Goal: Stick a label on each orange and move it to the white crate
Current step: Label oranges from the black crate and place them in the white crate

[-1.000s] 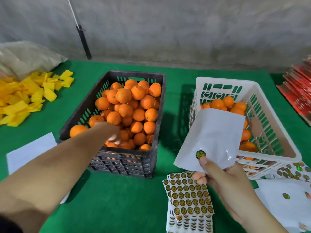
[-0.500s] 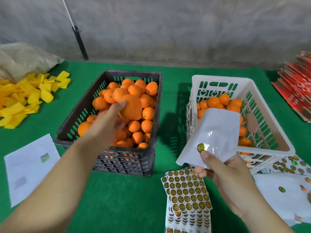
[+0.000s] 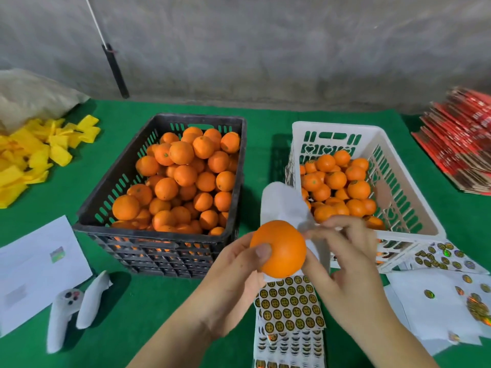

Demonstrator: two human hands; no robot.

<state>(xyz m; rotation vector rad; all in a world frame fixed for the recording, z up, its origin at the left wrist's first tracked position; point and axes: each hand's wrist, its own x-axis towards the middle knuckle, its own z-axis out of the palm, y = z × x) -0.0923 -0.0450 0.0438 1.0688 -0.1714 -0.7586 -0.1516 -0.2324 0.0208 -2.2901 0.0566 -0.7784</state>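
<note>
- Orange, round and smooth-skinned, the fruit [image 3: 279, 248] sits at lower centre of the frame, in front of the white slotted plastic crate [image 3: 414, 208]; it is round, with no long axis to tell.
- The left hand [image 3: 233, 282] reaches up from below, its thumb and curled fingers cupping the fruit.
- The right hand [image 3: 342, 261] angles in from lower right, its fingertips pinching a curled white backing sheet [image 3: 284, 205] against the fruit's right side.

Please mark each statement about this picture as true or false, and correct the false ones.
1. The left hand holds an orange. True.
2. The black crate stands to the right of the white crate. False: it stands to the left.
3. The right hand holds a white backing sheet. True.
4. The white crate holds no oranges. False: many oranges lie in it.
5. Label sheets lie on the green table below the hands. True.
</note>
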